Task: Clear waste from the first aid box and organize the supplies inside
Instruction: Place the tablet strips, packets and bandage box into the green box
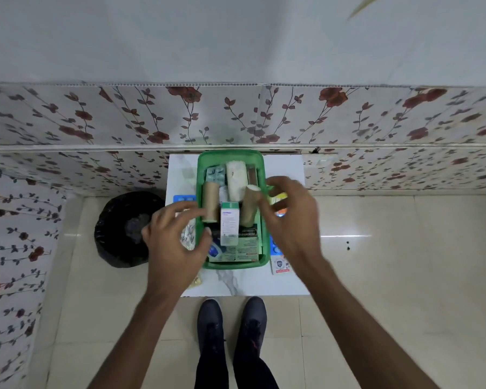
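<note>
A green first aid box point(230, 157) stands on a small white table point(281, 169). Inside lie two tan bandage rolls point(211, 202) point(249, 209), a white gauze roll point(236, 178), a blister pack point(215, 175), a small white and green carton point(229, 227) and flat printed boxes point(246, 249). My left hand point(174, 240) hovers at the box's left rim, fingers spread, holding nothing. My right hand point(289, 217) hangs over the right rim beside the right roll, fingers apart. A yellow item point(278, 197) shows behind its fingers; whether it is held is unclear.
A bin lined with a black bag point(124, 228) stands on the floor left of the table. A foil strip point(188, 237) and blue pack point(183, 198) lie left of the box, a small printed packet point(279, 265) right of it. My shoes point(232, 324) are at the table's near edge.
</note>
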